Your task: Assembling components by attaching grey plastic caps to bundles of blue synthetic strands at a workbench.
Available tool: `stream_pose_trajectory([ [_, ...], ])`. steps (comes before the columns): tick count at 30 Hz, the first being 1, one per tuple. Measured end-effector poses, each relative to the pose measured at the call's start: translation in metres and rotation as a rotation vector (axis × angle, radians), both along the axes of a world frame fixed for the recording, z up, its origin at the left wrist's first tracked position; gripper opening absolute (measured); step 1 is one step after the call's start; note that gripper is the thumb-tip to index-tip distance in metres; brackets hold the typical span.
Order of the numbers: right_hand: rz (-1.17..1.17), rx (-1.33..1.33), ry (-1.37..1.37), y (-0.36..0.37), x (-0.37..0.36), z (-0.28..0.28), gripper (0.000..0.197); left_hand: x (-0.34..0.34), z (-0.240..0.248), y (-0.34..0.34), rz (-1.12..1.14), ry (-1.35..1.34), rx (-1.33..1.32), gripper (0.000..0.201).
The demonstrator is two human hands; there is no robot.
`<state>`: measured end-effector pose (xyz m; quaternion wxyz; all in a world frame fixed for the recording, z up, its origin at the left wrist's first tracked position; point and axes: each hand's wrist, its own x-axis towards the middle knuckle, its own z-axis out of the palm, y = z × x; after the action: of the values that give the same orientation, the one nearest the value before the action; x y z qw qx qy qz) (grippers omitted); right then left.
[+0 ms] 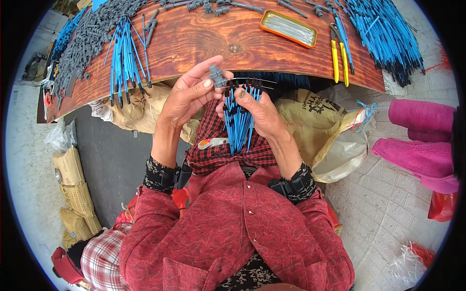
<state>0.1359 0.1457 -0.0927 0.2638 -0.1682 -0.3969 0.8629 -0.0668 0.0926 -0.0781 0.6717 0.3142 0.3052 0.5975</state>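
Note:
Between the thumb and fingers of my left hand (187, 92) is a small ribbed grey plastic fitting (217, 75). It is at the ends of two thin metal wires (264, 81), and I cannot tell how far the wires go into it. My right hand (266, 114) is closed around the black tips of a bundle of thin blue rods (238, 128). The wires pass across these tips and stick out to the right. The rods hang down over my lap, in front of the table's near edge. Some right fingers are hidden behind the bundle.
On the wooden table (204, 41) lie a heap of grey plastic parts (87, 41), blue rods (127, 58) at left and a larger rod pile (388, 39) at right. A tin of metal pins (286, 37) and yellow-handled pliers (335, 60) lie nearer the right. Sacks (310, 111) stand below.

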Motion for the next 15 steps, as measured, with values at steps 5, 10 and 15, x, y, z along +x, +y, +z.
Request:
stream_pose_trajectory([
  [5,0.002,-0.015,0.0,0.0011,0.0025,-0.0033,0.045,0.0023,0.0025,0.0009,0.024,0.017,0.005,0.059],
  [10,0.024,0.008,-0.014,0.0021,0.0022,-0.0011,0.044,-0.0017,-0.0041,-0.0003,0.047,0.051,-0.01,0.06],
  [15,-0.011,0.007,-0.021,0.0005,-0.0002,0.0008,0.044,-0.0025,-0.0029,-0.0003,-0.001,0.055,-0.015,0.062],
])
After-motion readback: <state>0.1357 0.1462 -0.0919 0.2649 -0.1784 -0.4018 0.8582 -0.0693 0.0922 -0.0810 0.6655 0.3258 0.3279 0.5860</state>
